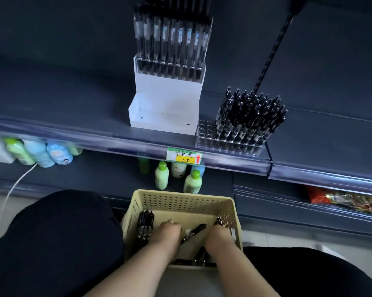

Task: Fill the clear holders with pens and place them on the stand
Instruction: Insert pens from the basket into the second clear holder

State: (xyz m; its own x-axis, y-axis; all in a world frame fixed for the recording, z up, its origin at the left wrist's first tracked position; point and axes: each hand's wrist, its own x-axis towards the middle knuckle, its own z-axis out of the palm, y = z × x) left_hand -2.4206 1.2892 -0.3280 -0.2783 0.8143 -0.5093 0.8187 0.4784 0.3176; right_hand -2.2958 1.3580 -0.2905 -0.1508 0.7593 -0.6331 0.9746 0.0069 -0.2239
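Right now, a person is reaching both hands down into a yellow basket (pixel 180 198). The left hand (pixel 167 232) is curling its fingers down toward the basket floor. The right hand (pixel 220 235) is pushing in near the right wall. I cannot tell if either grip is closing on pens or on nothing, because the fingers are hiding underneath. One loose pen (pixel 194 231) is lying between the hands. A bunch of pens (pixel 145 225) is lying by the left wall.

I think the person is gathering pens. To do it well, the hands should be picking up a small bunch, all pointing the same way, so each pen is sliding easily into one hole.

Farther up, on the shelf (pixel 73 116), the clear holder (pixel 206 133) is standing just beside the white stand (pixel 165 97), not on it yet. Standing pens (pixel 251 112) are filling most of the holder, but the holes on its left side are showing open. A top row of pens (pixel 170 39) is sitting in the stand's high step.
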